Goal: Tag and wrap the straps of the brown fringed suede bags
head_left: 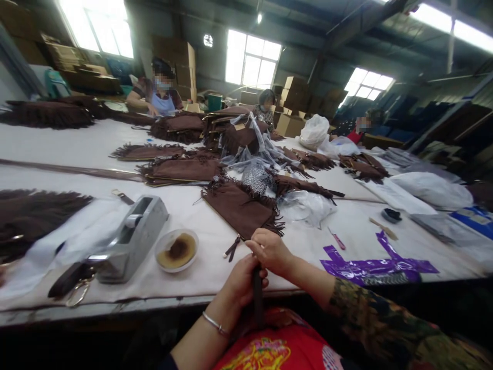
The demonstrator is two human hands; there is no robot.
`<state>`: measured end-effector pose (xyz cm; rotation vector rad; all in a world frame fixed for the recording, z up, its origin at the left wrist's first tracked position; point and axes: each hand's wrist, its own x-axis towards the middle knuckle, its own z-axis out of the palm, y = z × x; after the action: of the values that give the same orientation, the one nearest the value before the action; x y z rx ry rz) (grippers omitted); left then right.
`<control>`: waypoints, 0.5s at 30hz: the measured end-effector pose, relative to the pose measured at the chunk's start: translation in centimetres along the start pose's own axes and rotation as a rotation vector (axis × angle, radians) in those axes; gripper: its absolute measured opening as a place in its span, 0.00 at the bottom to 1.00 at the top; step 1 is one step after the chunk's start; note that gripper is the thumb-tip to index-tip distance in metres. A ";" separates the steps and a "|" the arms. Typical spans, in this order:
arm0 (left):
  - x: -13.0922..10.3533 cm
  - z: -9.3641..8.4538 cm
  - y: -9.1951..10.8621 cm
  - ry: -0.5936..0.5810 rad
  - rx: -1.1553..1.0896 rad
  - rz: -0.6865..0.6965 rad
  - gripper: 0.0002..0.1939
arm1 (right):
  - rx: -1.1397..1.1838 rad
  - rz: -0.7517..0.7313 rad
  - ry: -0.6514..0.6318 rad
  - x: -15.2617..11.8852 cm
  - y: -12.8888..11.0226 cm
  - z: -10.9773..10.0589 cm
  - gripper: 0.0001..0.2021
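At the table's front edge, my left hand is closed around a dark brown strap, which hangs down over the red apron. My right hand touches it from above, its fingers pinched together at the strap's upper end. Just beyond both hands lies a brown fringed pouch with a zipper along its edge. A small dark zipper pull rests on the white cloth to the left of my hands. What the fingertips grip is partly hidden.
A grey tape dispenser and a round dish stand left of my hands. Purple plastic packaging and a small pink-handled tool lie right. Fringed pouches are piled farther back; people sit across the table.
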<state>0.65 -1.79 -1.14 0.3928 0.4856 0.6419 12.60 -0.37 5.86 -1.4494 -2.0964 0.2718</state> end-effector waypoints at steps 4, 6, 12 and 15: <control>0.1 -0.1 -0.6 0.014 -0.086 -0.005 0.16 | -0.067 0.200 0.091 0.6 5.9 -1.5 0.17; 0.0 -0.1 -0.6 0.024 -0.078 -0.005 0.16 | -0.100 0.265 0.116 2.3 9.1 -2.3 0.12; 0.2 0.1 -0.6 0.038 -0.080 -0.007 0.16 | -0.408 0.485 -0.064 10.6 16.8 -4.1 0.18; 0.4 0.3 -0.6 0.054 -0.085 -0.012 0.16 | -0.443 0.554 -0.124 13.4 19.0 -3.7 0.17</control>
<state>1.38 -2.05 -1.28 0.2928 0.5100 0.6605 26.40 18.68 4.48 -2.3269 -1.8786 0.1070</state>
